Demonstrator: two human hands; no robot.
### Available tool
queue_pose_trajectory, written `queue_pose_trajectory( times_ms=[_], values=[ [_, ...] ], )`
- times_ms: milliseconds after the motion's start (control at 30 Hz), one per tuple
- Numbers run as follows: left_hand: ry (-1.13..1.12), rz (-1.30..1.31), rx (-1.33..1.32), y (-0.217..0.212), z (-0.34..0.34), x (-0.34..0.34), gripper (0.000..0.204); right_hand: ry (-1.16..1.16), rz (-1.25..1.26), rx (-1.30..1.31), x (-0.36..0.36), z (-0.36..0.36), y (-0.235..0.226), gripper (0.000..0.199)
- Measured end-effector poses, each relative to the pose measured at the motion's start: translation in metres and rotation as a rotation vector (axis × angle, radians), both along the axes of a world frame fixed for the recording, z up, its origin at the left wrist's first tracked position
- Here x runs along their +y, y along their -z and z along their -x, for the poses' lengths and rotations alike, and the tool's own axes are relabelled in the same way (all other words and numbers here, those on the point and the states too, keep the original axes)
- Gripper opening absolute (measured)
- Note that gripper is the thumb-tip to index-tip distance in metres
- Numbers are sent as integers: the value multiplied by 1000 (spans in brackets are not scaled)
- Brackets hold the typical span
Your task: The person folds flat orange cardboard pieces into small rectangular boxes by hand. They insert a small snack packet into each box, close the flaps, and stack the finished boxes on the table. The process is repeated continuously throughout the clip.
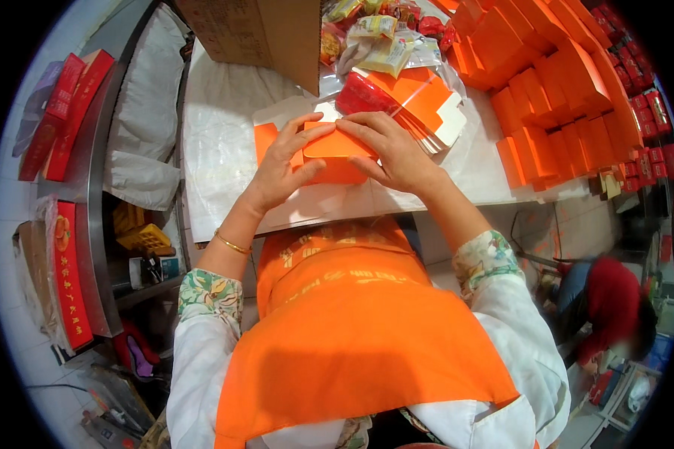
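Observation:
A small orange paperboard box (335, 144) rests near the front edge of the white-covered table (221, 142), its top panel facing up. From the left, my left hand (288, 157) curves around it, thumb against the front face and fingers along the top. My right hand (395, 150) grips it from the other side, with fingers on the back top edge and thumb at the front. Partly under my left hand is a flat orange-and-white piece of card (266, 138). Just behind my right hand lies a stack of flat orange cartons (427, 101) with a glossy red item (363, 97) beside it.
Snack packets (386, 52) are heaped at the back, beside a tall brown cardboard box (269, 37). Rows of orange boxes (547, 97) fill the right side. A metal-edged shelf (101, 247) stands at left. On the right, a person in red (614, 307) bends down.

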State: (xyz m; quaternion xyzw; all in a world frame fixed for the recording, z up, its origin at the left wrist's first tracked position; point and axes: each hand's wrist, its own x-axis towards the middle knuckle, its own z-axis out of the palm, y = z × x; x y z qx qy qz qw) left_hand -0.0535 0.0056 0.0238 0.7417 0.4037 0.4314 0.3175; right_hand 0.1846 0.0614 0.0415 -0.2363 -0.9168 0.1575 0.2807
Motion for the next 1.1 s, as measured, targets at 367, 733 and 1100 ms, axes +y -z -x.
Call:
queue_pose_trajectory(
  times_ms=[367,733,1100],
  values=[
    [-47,22,-85,11,-7,7,34,37,116,15,3,-2,9,46],
    [-96,145,-380,29,-24,4,31,35,134,188,-6,2,16,36],
    [-127,393,-416,41,-39,-23,58,174,334,213,-30,-5,-1,33]
  ],
)
